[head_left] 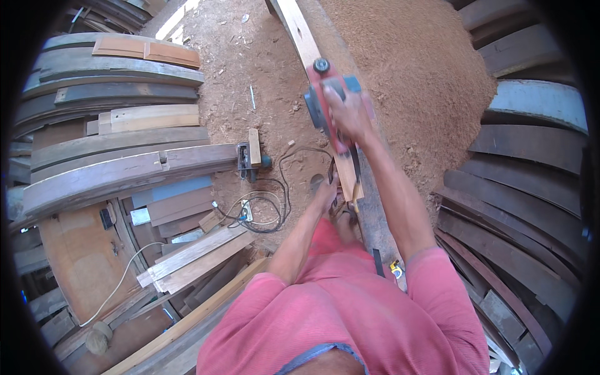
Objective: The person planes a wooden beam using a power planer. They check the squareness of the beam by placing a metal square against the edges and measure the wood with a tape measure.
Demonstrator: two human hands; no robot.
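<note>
My right hand [351, 115] is closed round the handle of a red and dark electric hand planer [317, 111]. The planer rests on a long, pale wooden board [299, 31] that runs away from me. Beside the board's near end, my left hand [326, 192] is closed on the black power cord [332, 169]; its fingertips are partly hidden. Another stretch of cord drops from the back of the planer toward the board's near end. Under the board lies a thicker, greyish timber beam [375, 219].
Stacked timber [119, 147] fills the left side, and dark planks [519, 206] line the right. A sawdust heap [425, 81] lies beyond the beam. Coiled cable [284, 200] lies on the ground near another power tool [247, 164]. A yellow tape measure [396, 270] sits by my right side.
</note>
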